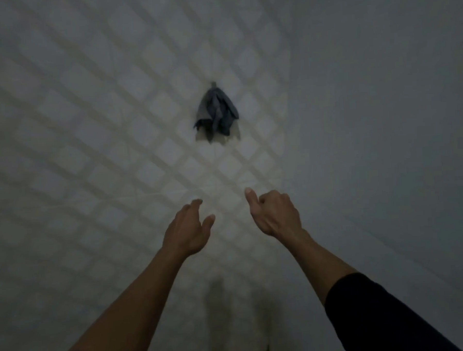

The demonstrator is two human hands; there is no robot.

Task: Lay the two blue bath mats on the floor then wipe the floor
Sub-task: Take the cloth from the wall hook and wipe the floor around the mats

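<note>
Dim, pale diamond-patterned tiles (130,105).

The pale floor (88,129), patterned with a diagonal grid of tiles, carries one crumpled blue-grey cloth (216,111) lying near its middle.

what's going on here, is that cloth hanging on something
A person reaches both bare arms forward toward a bunched blue-grey cloth that seems to hang from a small hook against a pale diamond-patterned tiled surface. Neither hand touches it. The left hand is open with relaxed fingers; the right hand has its fingers curled and thumb out, holding nothing. No laid-out bath mats are in view.
</note>
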